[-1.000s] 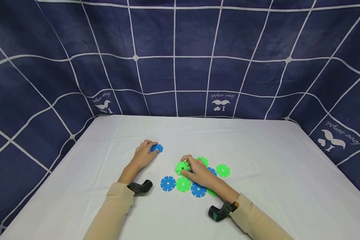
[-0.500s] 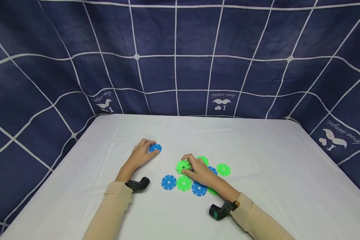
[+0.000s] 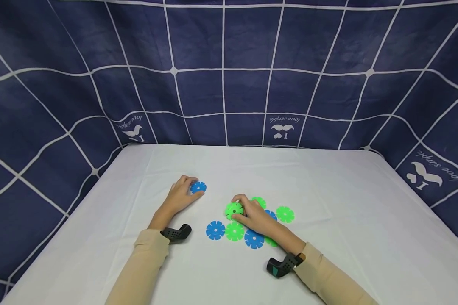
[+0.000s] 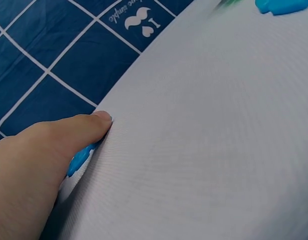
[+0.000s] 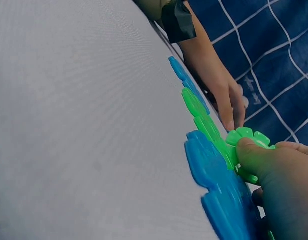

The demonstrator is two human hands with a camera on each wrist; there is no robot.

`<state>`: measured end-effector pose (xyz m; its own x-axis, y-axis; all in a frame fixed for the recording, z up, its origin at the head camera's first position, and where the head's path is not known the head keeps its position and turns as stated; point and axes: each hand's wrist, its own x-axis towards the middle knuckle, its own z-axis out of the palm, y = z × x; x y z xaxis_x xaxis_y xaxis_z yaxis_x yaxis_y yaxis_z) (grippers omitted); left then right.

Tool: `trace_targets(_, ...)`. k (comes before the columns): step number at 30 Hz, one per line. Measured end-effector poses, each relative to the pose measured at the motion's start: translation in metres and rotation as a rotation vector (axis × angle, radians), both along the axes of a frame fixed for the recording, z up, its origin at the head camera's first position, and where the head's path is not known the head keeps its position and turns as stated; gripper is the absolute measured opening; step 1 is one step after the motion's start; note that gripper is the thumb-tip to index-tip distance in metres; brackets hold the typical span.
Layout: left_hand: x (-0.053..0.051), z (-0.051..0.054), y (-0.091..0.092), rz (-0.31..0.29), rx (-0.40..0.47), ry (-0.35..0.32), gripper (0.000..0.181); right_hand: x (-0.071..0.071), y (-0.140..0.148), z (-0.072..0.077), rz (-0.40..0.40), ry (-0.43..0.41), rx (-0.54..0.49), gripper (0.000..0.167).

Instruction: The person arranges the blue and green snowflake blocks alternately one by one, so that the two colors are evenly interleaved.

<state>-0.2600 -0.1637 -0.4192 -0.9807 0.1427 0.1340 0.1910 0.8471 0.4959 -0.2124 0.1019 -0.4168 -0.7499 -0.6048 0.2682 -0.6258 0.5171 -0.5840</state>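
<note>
In the head view the left hand lies on the table around a blue notched disc, its thumb and fingers curled at the rim. Behind the left thumb, the left wrist view shows only a sliver of blue disc. The right hand pinches a green notched disc between thumb and fingers, just beyond another green disc on the table. From the right wrist, this held green disc appears tilted above the row, the right thumb pressed on it.
Left of the near green disc lies a blue disc; to its right is another blue one. Farther right lie a green disc and others partly under the right hand. Dark blue grid cloth hangs behind the white table.
The left hand has shifted slightly left together with its blue disc, and its thumb is straighter. The right hand keeps its green disc in nearly the same place.
</note>
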Motion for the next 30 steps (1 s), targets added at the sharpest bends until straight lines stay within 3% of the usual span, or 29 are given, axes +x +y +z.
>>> trace_targets(17,0.001,0.0,0.0,0.004,-0.017,0.007,0.057,-0.001,-0.003,0.004,0.003,-0.03,-0.065,0.033)
trace_targets(24,0.0,-0.001,0.0,0.004,-0.023,0.012,0.057,-0.001,-0.005,0.011,-0.055,-0.118,-0.07,0.032)
trace_targets(30,0.0,-0.001,0.001,0.005,-0.024,0.017,0.057,-0.002,-0.006,0.022,-0.087,-0.108,-0.085,0.031)
